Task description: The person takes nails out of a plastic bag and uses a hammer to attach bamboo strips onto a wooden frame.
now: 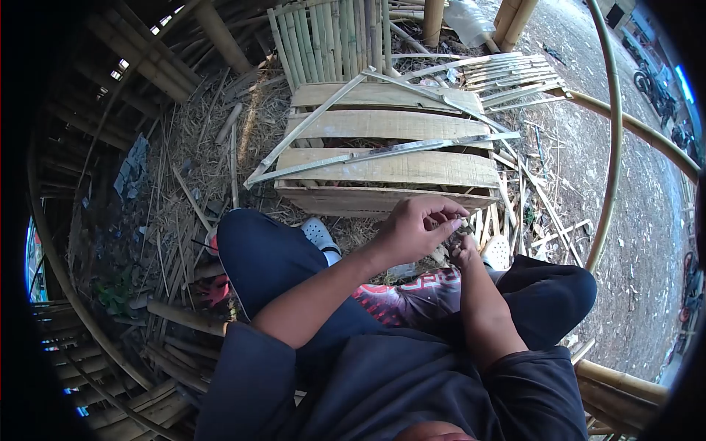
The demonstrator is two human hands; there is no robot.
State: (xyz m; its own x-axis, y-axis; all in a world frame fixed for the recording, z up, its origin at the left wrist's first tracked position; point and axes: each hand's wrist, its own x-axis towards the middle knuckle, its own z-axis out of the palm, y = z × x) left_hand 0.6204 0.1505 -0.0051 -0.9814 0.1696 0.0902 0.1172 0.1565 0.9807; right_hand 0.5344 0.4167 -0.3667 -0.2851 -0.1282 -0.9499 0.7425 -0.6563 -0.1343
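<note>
Your left hand (425, 224) is curled, fingertips at a small pale piece (462, 221), just above your right hand (465, 252); cannot tell whether either grips it. Both hands are by the near edge of the slatted wooden surface (382, 127), where bamboo strips (353, 156) form a rough triangle.

Low table (390, 126): pale bare wood planks, matt, lightly grained; the thin strips (309, 126) laid over it look like split bamboo or wood, dry and unvarnished. Curved pole (609, 154): bamboo by appearance, smooth with a faint sheen; ground (647, 242) beside it rough and matt. Trousers (257, 253) and shirt (412, 382) dark matt cloth; clog (316, 232) white, plastic-looking, smooth, perforated.
</note>
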